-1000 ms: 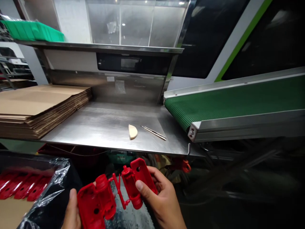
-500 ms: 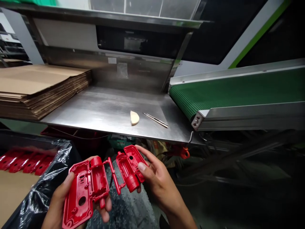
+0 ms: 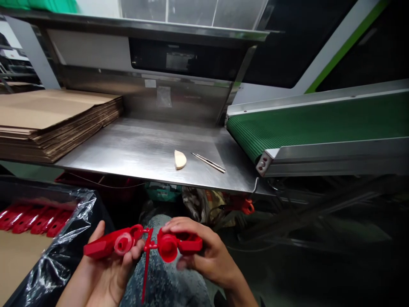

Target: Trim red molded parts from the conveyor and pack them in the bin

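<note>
My left hand point(image 3: 107, 273) is closed under a red plastic housing half point(image 3: 102, 246), palm up, with the thumb raised behind it. My right hand point(image 3: 212, 256) grips a second red housing half point(image 3: 168, 248) from the right, fingers over its top and the thumb below, slightly blurred. Both parts are seen edge-on, their round ends towards me. Between them runs a thin red sprue point(image 3: 146, 273), its long runner hanging downward. It meets the right part; whether it still joins the left one I cannot tell. All this is above my lap.
On the steel table point(image 3: 143, 145) lie a pale half-round piece point(image 3: 180, 160) and a thin pen-like tool point(image 3: 208, 162). Stacked cardboard point(image 3: 57, 123) is at left, a green conveyor point(image 3: 303, 123) at right. A black-lined box point(image 3: 73, 230) holds several red parts point(image 3: 38, 219).
Both hands have turned the red parts from showing their open insides to edge-on. The left hand has rolled palm up, and the right hand's fingers now lie over its part.
</note>
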### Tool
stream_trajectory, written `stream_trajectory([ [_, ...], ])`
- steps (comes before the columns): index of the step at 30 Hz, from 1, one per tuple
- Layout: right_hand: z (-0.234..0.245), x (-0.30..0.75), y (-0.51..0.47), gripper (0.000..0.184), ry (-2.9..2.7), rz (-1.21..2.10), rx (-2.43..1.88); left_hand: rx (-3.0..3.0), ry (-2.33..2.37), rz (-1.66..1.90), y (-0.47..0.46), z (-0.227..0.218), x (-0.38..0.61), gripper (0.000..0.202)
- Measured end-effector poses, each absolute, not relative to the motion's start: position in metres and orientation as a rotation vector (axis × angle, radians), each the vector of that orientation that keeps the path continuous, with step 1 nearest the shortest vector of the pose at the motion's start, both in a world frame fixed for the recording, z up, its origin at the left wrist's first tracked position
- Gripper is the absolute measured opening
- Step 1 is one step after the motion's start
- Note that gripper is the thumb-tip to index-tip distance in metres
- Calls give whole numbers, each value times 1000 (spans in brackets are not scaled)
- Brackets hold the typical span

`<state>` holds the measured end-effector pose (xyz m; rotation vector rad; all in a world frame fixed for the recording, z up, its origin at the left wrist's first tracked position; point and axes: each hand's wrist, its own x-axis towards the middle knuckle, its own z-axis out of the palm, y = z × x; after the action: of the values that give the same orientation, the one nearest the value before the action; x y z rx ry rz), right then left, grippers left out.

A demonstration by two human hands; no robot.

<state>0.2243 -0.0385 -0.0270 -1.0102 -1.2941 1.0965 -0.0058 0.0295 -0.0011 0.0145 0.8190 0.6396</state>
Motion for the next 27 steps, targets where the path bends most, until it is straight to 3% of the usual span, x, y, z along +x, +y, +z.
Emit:
stream_trajectory([
  [3, -34, 216, -37, 25, -1056, 1066, -1080, 347, 747, 616, 24, -12, -9, 50],
  [6, -36, 211, -35, 30, -829, 1113, -1040, 622, 775, 605, 22, -29, -13, 42],
  [10, -32, 207, -36, 34, -687, 1213, -972, 734, 937, 905, 26, -46, -11, 32],
  [15, -28, 202, -38, 33, -622, 1301, -913, 588, 1044, 1001, 29, -41, -1, 38],
  [21, -26, 197, -37, 35, -579, 1475, -792, 486, 1000, 927, 32, -30, 7, 27],
  [27, -27, 190, -40, 31, -513, 1522, -689, 261, 922, 862, 35, -47, 10, 21],
])
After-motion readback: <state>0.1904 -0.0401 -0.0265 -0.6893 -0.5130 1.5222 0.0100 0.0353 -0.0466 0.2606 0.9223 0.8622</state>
